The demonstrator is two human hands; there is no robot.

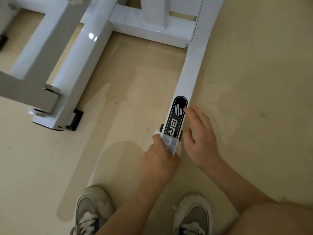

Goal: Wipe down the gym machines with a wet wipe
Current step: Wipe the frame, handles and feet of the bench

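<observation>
**A:** Down at floor level: the left hand (159, 155) has its fingers curled round a thin, pale, crumpled wet wipe (168, 143) and presses it onto the near end of the long white painted steel base rail (191, 78).

**B:** And the right hand (201, 138)?

**A:** Spread wide, holding nothing. The fingers are straight, just right of the rail, with the index tip beside the black oval logo sticker (177, 114). Whether it touches the metal, I can't tell.

**B:** How will that wipe handle?

**A:** Soft, limp and nearly weightless, I'd judge. On glossy paint it will bunch and skate, so it's best kept folded into a pad under the fingertips, with the thumb pinning one edge. Being damp it should cling a little, and it could tear if it snags on a sharp corner.

**B:** The machine itself?

**A:** Heavy and rigid by the look of it, so it shouldn't shift under a wipe. The rail runs far away to a white crossbar (149, 28), and a thicker glossy white tube (81, 65) lies off to the left on the beige floor (254, 82).

**B:** Worn grey-and-white trainers (91, 211) are planted at the near edge.
</observation>
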